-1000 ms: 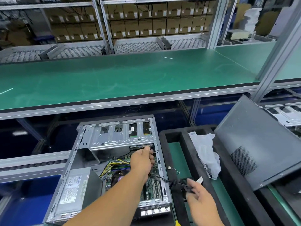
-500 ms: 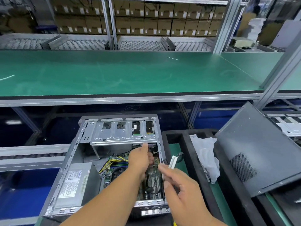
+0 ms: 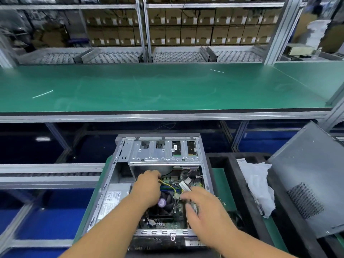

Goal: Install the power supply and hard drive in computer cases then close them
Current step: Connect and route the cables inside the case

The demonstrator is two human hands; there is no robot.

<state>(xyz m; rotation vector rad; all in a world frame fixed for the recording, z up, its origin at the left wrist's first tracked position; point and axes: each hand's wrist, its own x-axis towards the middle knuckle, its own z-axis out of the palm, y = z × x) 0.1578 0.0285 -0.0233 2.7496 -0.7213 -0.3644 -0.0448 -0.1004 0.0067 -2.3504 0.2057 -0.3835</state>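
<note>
One head-worn wide-angle view, looking forward and down.

We're close above the open grey metal computer case [image 3: 160, 183] at near centre, the long green-topped workbench [image 3: 167, 88] stretching across the middle distance, shelves of brown cardboard boxes [image 3: 186, 25] far beyond, edges bowed by the lens.

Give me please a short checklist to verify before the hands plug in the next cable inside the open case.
1. Case open, side panel off and leaning at the right: ok.
2. Power supply sitting inside the case: ok.
3. Left hand holds the yellow wires aside: ok.
4. Right hand holds the white-tagged connector: ok.
5. Connector aligned with its socket: cannot tell, the hands hide it.
6. Hard drive seated in the drive cage: cannot tell.
</note>
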